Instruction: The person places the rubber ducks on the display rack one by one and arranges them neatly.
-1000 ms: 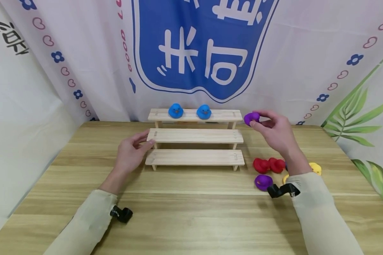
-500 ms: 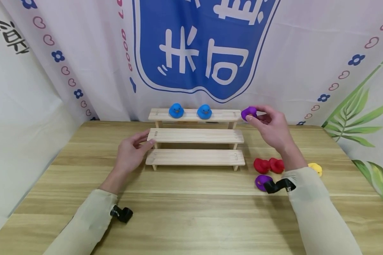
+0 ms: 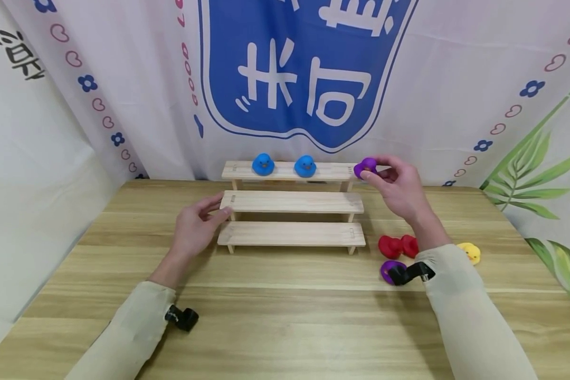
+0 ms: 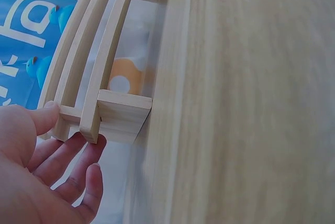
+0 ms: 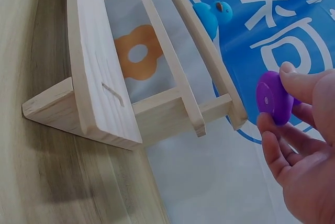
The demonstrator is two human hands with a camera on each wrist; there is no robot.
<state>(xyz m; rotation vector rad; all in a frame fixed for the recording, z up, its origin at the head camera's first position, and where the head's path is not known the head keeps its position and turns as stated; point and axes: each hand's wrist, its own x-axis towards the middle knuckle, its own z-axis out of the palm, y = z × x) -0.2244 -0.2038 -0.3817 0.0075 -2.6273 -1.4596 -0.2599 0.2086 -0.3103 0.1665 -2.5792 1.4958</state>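
Observation:
A three-tier wooden display stand (image 3: 291, 234) stands at the back of the table. My left hand (image 3: 196, 224) grips the left end of its middle tier, thumb on top and fingers below. In the left wrist view the left fingers (image 4: 78, 169) lie along the plank ends. My right hand (image 3: 401, 190) pinches a purple rubber duck (image 3: 366, 167) at the right end of the top tier. The right wrist view shows that duck, its flat underside visible, just beyond the plank's end. Two blue rubber ducks (image 3: 263, 164) sit on the top tier, facing forward.
On the table right of the stand lie two red rubber ducks (image 3: 390, 246), another purple duck (image 3: 390, 270) partly behind the wrist camera, and a yellow duck (image 3: 470, 253) beside the right sleeve. A printed curtain (image 3: 171, 105) hangs directly behind the stand.
My right hand has moved a little left with the purple duck, from beside the stand to the right end of the top tier. The left hand keeps its place.

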